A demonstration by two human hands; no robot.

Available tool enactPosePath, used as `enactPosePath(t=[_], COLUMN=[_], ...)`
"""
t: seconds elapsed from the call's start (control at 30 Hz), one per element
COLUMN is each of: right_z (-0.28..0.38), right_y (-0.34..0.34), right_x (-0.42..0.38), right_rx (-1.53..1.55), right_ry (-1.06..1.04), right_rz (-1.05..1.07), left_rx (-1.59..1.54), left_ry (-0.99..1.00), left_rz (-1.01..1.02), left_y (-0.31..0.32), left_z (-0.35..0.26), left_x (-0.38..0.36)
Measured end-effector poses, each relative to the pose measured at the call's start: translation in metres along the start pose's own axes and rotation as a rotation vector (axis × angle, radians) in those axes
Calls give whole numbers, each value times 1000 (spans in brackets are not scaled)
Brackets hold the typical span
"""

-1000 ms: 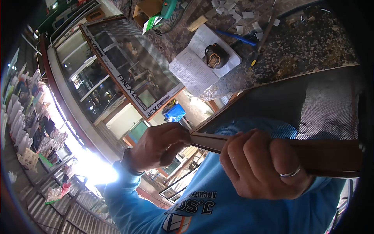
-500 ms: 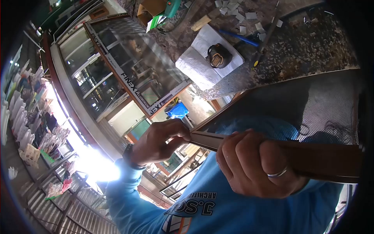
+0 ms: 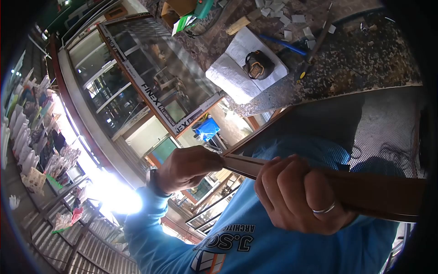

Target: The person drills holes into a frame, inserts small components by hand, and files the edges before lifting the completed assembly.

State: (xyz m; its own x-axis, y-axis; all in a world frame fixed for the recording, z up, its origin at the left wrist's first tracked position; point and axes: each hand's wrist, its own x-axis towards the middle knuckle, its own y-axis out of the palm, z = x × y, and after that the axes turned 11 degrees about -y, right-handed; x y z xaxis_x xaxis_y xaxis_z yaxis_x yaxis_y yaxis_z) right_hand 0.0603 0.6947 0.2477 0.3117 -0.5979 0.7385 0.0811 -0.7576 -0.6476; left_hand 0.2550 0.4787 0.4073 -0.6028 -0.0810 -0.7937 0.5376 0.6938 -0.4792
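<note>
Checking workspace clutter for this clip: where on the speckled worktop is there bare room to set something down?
The worktop is bare right of the screwdriver, above the mesh frame. Crowded around the notebook, tape measure and the white offcuts.

"FINEX ALUMINIUM" runs along the strip (image 3: 157, 102) edging the glass panel, up and to the left of the fingers (image 3: 283, 178). Below them, the blue shirt (image 3: 228, 242) reads "J.SO" under "ARCHITE", both cut off.
</note>
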Motion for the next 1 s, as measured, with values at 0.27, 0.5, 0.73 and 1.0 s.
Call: enactPosePath(t=[0.27, 0.5, 0.73, 1.0], right_z=[0, 7, 10, 7], right_y=[-1, -9, -27, -27], right_x=[2, 2, 19, 27], right_rx=[50, 79, 271, 265], right_ry=[40, 84, 299, 339], right_rz=[20, 101, 242, 233], left_rx=[-19, 207, 89, -143], left_ry=[-38, 21, 13, 31], left_rz=[-98, -262, -462, -492], left_y=[11, 27, 44, 44], left_z=[-2, -14, -10, 3], left_x=[-5, -21, -36, -43])
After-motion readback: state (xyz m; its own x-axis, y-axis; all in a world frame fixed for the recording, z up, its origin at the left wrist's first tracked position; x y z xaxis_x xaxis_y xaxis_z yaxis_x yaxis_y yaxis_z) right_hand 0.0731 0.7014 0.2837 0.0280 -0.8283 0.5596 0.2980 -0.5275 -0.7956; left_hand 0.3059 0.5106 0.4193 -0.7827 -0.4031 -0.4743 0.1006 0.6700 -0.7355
